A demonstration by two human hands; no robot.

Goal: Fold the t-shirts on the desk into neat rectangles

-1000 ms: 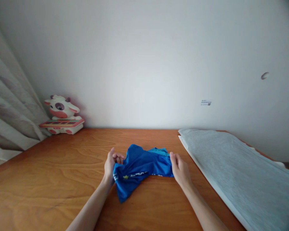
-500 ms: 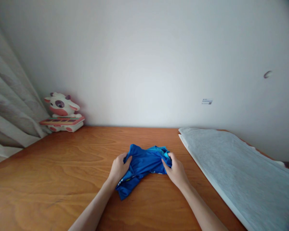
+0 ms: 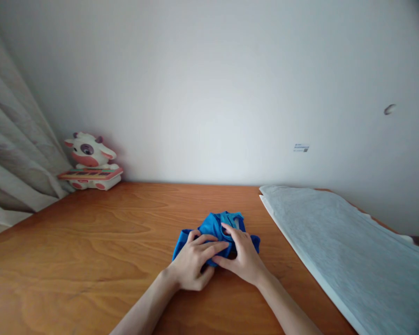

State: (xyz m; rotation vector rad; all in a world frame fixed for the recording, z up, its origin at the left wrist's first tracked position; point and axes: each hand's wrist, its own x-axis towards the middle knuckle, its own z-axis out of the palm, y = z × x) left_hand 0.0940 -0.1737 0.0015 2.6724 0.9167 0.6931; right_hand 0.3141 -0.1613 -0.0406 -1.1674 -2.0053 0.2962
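Observation:
A crumpled blue garment [image 3: 211, 226] with lighter blue patches lies bunched on the wooden table, its kind hidden by the folds. My left hand [image 3: 196, 260] rests over its near left part, fingers laid across the fabric and thumb tucked below, with cloth caught between. From the right, my right hand [image 3: 242, 256] curls around the middle of the bundle, thumb on the near side and fingers on top. The fingertips of both hands almost meet over the cloth. Loose ends of the garment stick out to the left, at the back and to the right.
On the wooden table [image 3: 91, 260], a toy cow with a keyboard [image 3: 91, 163] stands at the back left beside a pale curtain [image 3: 17, 130]. A light grey cloth [image 3: 335, 237] covers the right side. A white wall [image 3: 209, 93] rises behind.
My hands have moved closer together, the left one now lying over the fabric. Before, they held the garment's two sides apart; now it is more bunched and its lower left flap is no longer seen.

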